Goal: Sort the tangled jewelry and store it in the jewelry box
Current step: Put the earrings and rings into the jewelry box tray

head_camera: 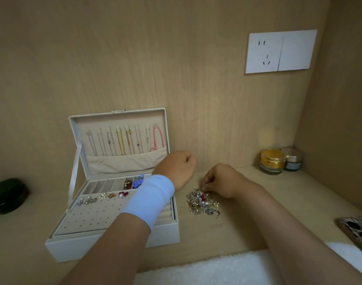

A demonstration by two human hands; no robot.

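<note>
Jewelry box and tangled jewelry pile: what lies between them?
Head view: only a narrow bare strip of desk separates the jewelry box from the tangled jewelry pile.

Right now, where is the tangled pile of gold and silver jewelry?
Head view: the pile lies on the wooden desk, right of the open white jewelry box, touched by the right hand.

- A wide, pale blue fabric band (150, 200) wraps the left wrist, smooth, with one small crease near its top edge.
- Beneath it the left forearm (114, 243) is bare.
- The right forearm (278, 223) and right hand (221, 181) are bare.
</note>
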